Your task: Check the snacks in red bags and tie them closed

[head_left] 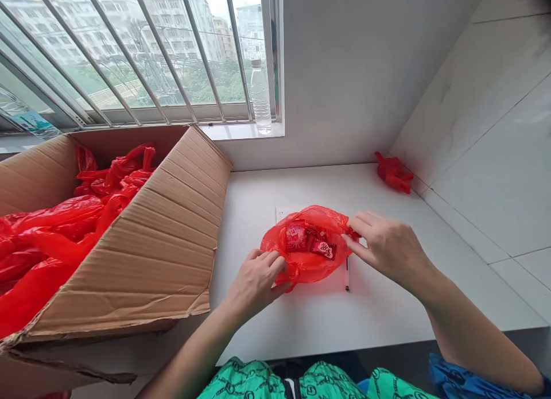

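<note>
A thin red plastic bag (316, 272) lies on the white tabletop, its mouth spread wide. Inside it are a few small red wrapped packets (296, 236), one with white characters printed on it. At the bag's near left edge, my left hand (260, 272) grips the plastic between thumb and fingers. My right hand (383, 241) pinches the gathered plastic at the bag's right side. A pen (347, 275) lies partly under the bag, close to its right end.
To the left, a large cardboard box (142, 244) with raised flaps holds several red plastic bags (86, 215). A crumpled red bag (394, 173) rests in the table's far right corner. One clear bottle (260, 97) stands on the windowsill, behind which are metal bars.
</note>
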`<action>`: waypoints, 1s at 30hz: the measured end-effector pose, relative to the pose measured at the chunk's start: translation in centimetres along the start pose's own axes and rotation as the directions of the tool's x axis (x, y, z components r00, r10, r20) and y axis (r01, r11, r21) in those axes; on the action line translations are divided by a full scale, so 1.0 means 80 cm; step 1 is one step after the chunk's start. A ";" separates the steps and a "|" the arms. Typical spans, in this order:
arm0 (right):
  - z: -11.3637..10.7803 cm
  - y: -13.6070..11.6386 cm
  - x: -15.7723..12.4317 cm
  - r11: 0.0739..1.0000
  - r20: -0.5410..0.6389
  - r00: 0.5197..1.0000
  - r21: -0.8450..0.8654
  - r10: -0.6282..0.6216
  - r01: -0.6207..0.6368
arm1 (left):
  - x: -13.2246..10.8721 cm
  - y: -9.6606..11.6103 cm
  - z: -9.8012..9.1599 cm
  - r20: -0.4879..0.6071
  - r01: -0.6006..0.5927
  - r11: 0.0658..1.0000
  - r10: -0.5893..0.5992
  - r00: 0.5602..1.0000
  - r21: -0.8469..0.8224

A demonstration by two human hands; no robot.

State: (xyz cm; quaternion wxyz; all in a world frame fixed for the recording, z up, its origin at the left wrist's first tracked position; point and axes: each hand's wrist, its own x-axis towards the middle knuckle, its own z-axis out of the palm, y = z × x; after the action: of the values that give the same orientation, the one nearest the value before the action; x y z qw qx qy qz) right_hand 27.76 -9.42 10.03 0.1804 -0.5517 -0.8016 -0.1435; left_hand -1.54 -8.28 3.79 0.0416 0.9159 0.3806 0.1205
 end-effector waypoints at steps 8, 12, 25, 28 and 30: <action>-0.024 0.005 0.075 0.774 -0.102 0.980 0.629 0.170 -0.069 | 0.013 0.012 -0.003 0.086 0.047 0.996 -0.040 0.996 -0.071; -0.008 0.009 0.098 0.282 -0.092 0.949 0.959 0.302 0.003 | 0.029 -0.004 -0.044 -0.214 0.135 0.940 -0.208 0.954 -0.312; 0.022 -0.022 0.113 0.074 0.063 0.966 0.994 0.250 -0.084 | 0.147 0.011 -0.098 -0.296 -0.199 0.247 -0.463 0.836 -0.948; 0.030 -0.034 0.115 0.234 0.050 0.985 0.968 0.166 -0.089 | 0.144 0.011 -0.092 -0.045 0.016 0.213 -0.276 0.960 -0.977; 0.037 -0.040 0.118 0.257 0.033 0.995 0.965 0.090 -0.055 | 0.139 0.006 -0.089 0.065 0.102 0.233 -0.162 0.985 -0.967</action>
State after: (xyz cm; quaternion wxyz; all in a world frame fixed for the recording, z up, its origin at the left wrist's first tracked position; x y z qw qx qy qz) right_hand 21.29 -1.42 11.50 0.4964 -0.3623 -0.6946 0.3739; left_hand 4.55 -0.85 12.86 0.5955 0.6584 0.3028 0.3468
